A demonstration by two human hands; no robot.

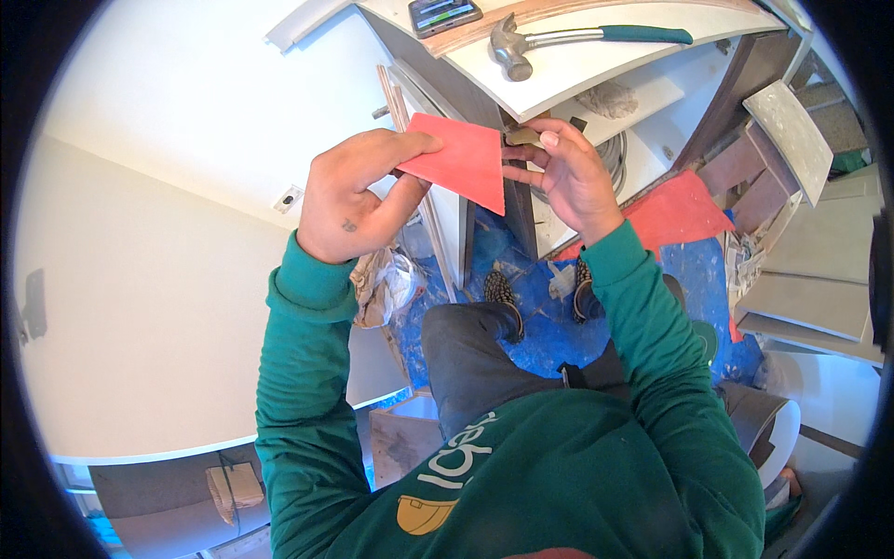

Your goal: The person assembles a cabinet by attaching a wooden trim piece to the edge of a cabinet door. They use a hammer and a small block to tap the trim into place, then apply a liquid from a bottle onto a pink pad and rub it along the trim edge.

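Observation:
My left hand (358, 191) pinches a flat coral-red sheet piece (461, 160) between thumb and fingers. The piece has straight-cut sides and is held up near the cabinet corner. At its right edge, my right hand (573, 172) is closed on a small brass-coloured flat piece (524, 137), partly hidden by the fingers; what kind of piece it is I cannot make out. Two lower fingers of that hand reach toward the red piece's edge; whether they touch it is unclear. Above them, a claw hammer (577, 39) with a green grip lies on the white cabinet top (549, 79).
A phone (443, 14) lies beside a wooden strip (559, 17) on the cabinet top. Inside the cabinet is a coil of grey cable (612, 156). Red sheeting (675, 214) and stacked boards (792, 140) are at right. Blue covering (549, 335) lies underfoot; thin strips (433, 228) lean at left.

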